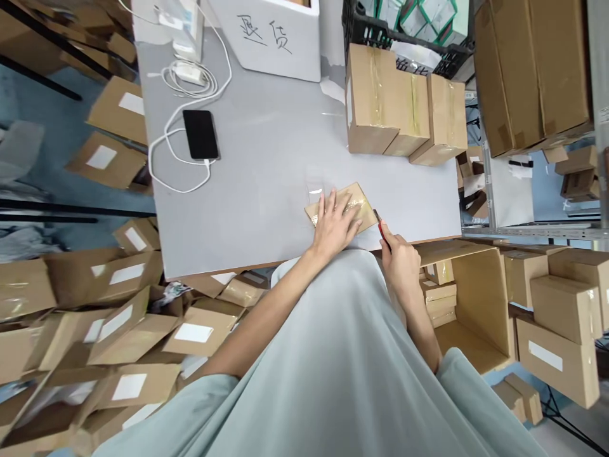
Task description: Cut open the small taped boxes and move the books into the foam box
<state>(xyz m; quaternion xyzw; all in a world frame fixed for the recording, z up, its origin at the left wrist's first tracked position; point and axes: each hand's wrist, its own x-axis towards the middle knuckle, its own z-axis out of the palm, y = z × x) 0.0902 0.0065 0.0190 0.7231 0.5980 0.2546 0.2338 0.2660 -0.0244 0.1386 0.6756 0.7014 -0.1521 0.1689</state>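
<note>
The left hand (333, 222) lay spread flat on the small box (365, 209), toward the tabletop's (257, 171) five o'clock; the right hand (402, 261) gripped a red knife (382, 231) at the box's three o'clock — shallow strokes seemed wisest.

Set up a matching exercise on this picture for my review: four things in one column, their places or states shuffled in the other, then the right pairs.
Things
1. phone
2. knife
3. taped cardboard
4. white bin

Places and states
A. under the spread left hand
B. marked with black handwriting
C. held in the right hand
D. plugged into a white cable

Right pairs
1-D, 2-C, 3-A, 4-B
</note>
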